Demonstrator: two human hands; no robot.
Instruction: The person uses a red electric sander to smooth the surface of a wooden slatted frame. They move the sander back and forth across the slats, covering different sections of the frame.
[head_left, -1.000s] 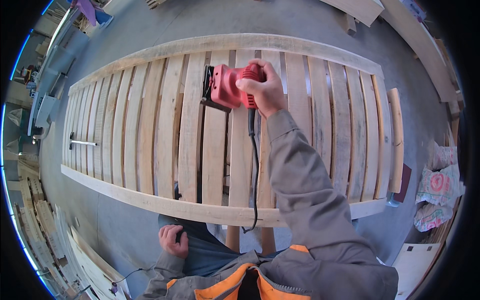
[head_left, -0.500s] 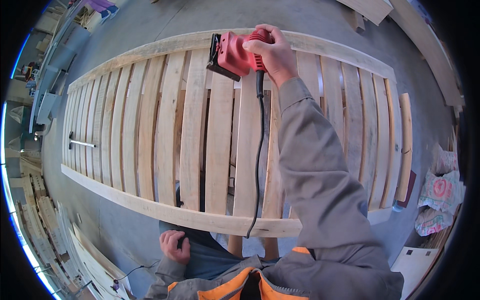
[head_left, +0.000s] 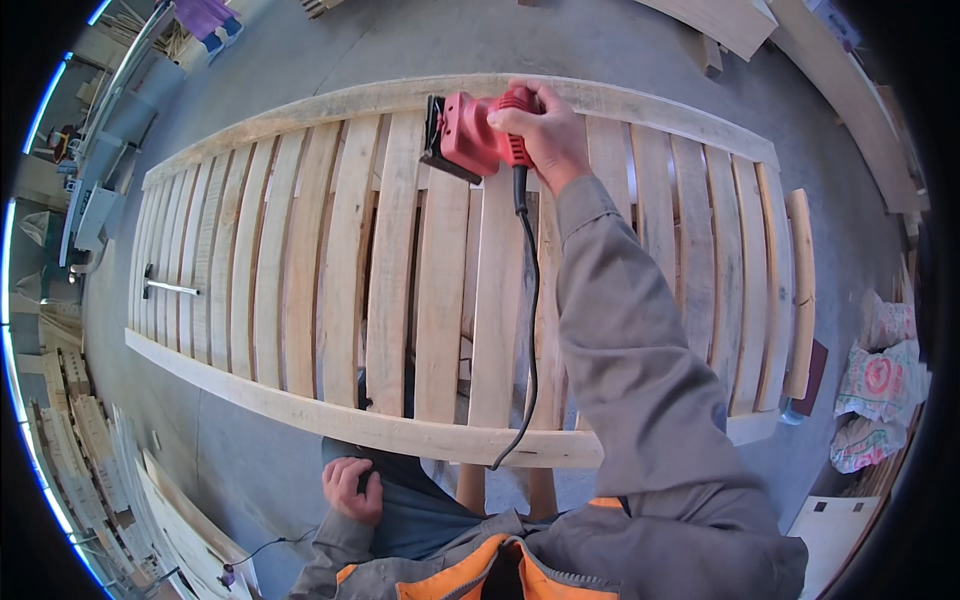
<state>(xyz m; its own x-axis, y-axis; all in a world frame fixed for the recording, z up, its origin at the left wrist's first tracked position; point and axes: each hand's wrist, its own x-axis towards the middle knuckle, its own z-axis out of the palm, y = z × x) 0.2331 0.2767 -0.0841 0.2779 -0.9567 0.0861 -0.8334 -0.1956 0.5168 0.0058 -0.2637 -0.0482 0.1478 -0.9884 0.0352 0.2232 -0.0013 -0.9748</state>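
My right hand [head_left: 545, 135] is wrapped round the red body of an electric sander [head_left: 470, 135] near the far side of a slatted wooden frame [head_left: 390, 430]. The sander is turned on its side, its black pad facing left, over the far ends of the middle slats. Whether the pad's edge touches the wood I cannot tell. A black cord [head_left: 533, 300] runs from the sander toward me over the slats and the near rail. My left hand [head_left: 353, 490] rests on my thigh with its fingers curled and nothing visible in them.
A hammer [head_left: 172, 287] lies on the slats at the left. Stacked timber [head_left: 90, 450] stands at the lower left, and filled sacks [head_left: 880, 385] sit at the right. Large boards [head_left: 840, 100] are at the far right. Part of another person [head_left: 208, 22] shows at the far left.
The view has shifted slightly, so the frame's far rail sits lower. The sander in my right hand has come a little nearer to me. My left hand stays on my thigh.
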